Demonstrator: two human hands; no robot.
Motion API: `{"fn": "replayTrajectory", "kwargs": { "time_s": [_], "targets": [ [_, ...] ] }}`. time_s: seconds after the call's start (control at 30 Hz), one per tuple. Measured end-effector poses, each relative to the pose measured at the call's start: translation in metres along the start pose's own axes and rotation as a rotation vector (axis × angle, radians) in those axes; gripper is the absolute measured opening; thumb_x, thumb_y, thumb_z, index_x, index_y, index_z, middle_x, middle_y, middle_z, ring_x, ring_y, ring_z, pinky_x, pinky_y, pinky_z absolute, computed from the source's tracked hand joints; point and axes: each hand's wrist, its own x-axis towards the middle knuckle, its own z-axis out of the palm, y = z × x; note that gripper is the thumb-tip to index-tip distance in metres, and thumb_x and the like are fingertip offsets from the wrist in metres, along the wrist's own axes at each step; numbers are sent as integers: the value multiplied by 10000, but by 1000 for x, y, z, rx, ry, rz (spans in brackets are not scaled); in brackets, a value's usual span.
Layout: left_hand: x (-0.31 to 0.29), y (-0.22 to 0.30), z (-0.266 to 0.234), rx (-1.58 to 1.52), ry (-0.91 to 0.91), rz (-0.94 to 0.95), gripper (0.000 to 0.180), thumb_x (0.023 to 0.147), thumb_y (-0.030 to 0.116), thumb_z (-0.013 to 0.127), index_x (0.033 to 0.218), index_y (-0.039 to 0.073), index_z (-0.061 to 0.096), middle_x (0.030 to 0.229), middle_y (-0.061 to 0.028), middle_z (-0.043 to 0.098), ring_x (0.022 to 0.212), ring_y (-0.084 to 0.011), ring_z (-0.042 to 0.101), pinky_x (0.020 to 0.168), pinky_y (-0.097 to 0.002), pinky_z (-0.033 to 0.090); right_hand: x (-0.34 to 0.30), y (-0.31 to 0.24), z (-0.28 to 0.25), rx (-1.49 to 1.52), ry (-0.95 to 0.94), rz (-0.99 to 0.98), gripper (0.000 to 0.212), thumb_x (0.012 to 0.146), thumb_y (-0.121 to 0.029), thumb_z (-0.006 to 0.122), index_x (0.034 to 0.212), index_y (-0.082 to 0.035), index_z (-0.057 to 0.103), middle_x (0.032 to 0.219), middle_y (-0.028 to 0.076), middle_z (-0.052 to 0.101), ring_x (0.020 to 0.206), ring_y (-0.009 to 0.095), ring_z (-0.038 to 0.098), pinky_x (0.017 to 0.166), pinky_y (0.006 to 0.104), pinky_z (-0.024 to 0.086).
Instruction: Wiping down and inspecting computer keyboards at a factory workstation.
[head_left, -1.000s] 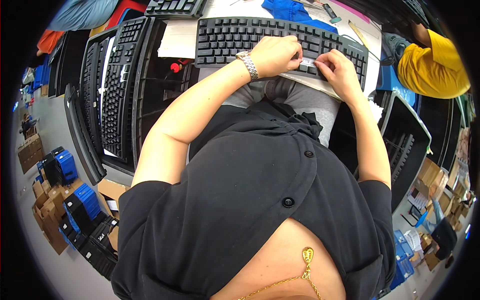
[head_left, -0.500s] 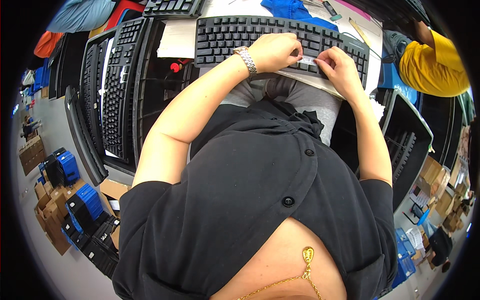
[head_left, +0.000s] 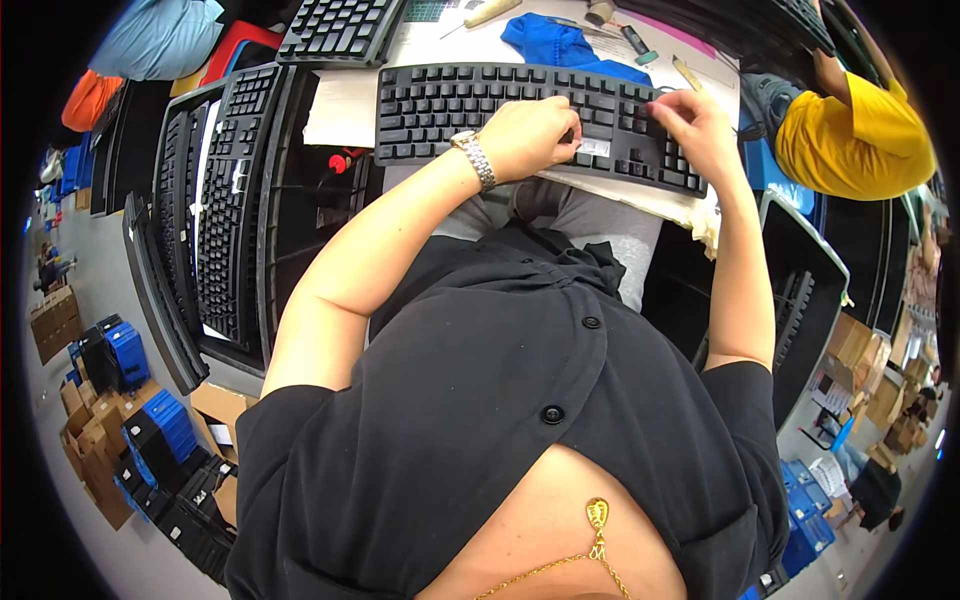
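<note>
No text can be read; any lettering on the black keyboard point(head_left: 606, 115) is too small.

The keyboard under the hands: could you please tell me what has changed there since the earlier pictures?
The right hand has moved away from the pale strip, rightward and farther from the body, over the keyboard. The left hand stays beside the strip.

Right hand point(head_left: 702, 132): no longer at the right end of the pale strip point(head_left: 595, 148), fingertips now farther up and right, over the upper right part of the black keyboard point(head_left: 450, 110) | Strip: right end uncovered | View: keyboard lower and farther left; pale-handled tool point(head_left: 492, 11) and brownish roll point(head_left: 600, 12) newly visible above.
</note>
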Motion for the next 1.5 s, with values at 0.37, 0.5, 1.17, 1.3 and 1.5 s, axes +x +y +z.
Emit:
{"fn": "replayTrajectory", "kwargs": {
  "time_s": [0.37,0.5,1.17,1.3,1.5],
  "targets": [
    [-1,-2,1,-68,-29,-20,148,899,238,685,878,93,662,866,-39,600,658,-253,600,662,-369,518,81,60,-28,-424,247,153,235,888,-168,672,1036,-1,743,862,113,719,739,193,636,702,300,518],
    [0,-3,-2,-56,-14,0,146,900,234,686,879,93,658,868,-37,600,659,-250,599,663,-368,518,99,86,-33,-365,84,225,265,901,-187,658,1078,-3,734,926,128,718,803,212,659,773,304,534],
    [-2,2,7,7,-1,-57,148,899,236,696,886,93,663,895,-40,609,671,-264,622,670,-382,535,-40,-56,13,-163,-232,-21,237,946,-203,620,925,16,709,755,106,696,600,223,591,623,343,484],
    [-3,3,7,6,10,-65,146,894,236,699,887,94,668,898,-43,611,680,-267,631,674,-383,539,-41,-56,26,-184,-229,-56,236,920,-189,621,894,28,709,734,127,697,589,260,603,628,364,497],
    [-5,1,8,13,37,-51,139,883,232,704,888,97,673,898,-42,613,689,-268,639,674,-382,542,-38,-58,35,-188,-228,-81,235,907,-179,615,883,36,706,733,139,699,588,276,614,634,377,505]
  ]
}}
